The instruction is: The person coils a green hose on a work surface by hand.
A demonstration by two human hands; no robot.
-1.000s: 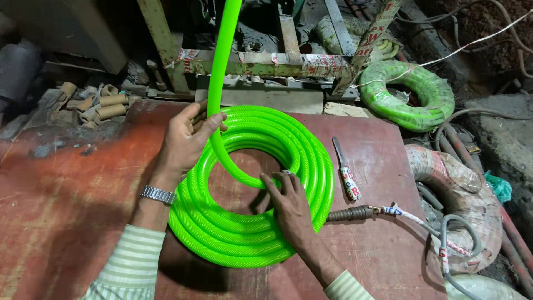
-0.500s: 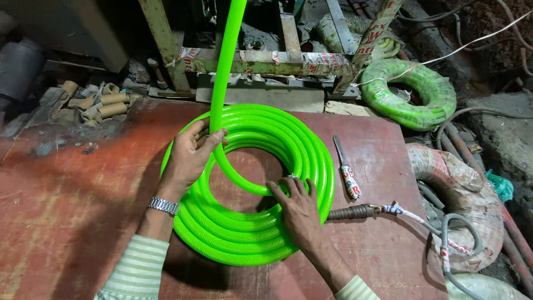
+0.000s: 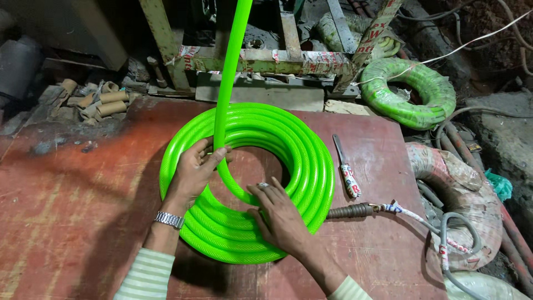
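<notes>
Hose coil (image 3: pixel 311 166): bright green braided hose, wound in several flat turns, lying on the table (image 3: pixel 72 194) near its far middle.
Free length of hose (image 3: pixel 229 72): same green hose, running from the top of the view down into the coil's open centre, curving along the inner turn.
Containers: none seen holding anything; the coil's centre holds only the loose inner loop and bare table.
Left hand (image 3: pixel 194 169): on the coil's left inner edge; grip narrow, thumb and fingers pinched on the free length where it enters the coil. Wristwatch (image 3: pixel 169 219) with metal band on the wrist, striped sleeve below.
Right hand (image 3: pixel 277 214): laid palm down over the near-right turns; grip flat and spread, fingertips touching the inner loop, closing around nothing.
Knife (image 3: pixel 345 166): taped handle, lying on the table just right of the coil.
Wrapped hose coil (image 3: pixel 411 91): darker green, bundled in clear wrap, beyond the table's far right corner.
Cardboard tubes (image 3: pixel 105 100): small pile at the table's far left edge.
Metal frame (image 3: pixel 266 64): worn, taped, behind the table.
</notes>
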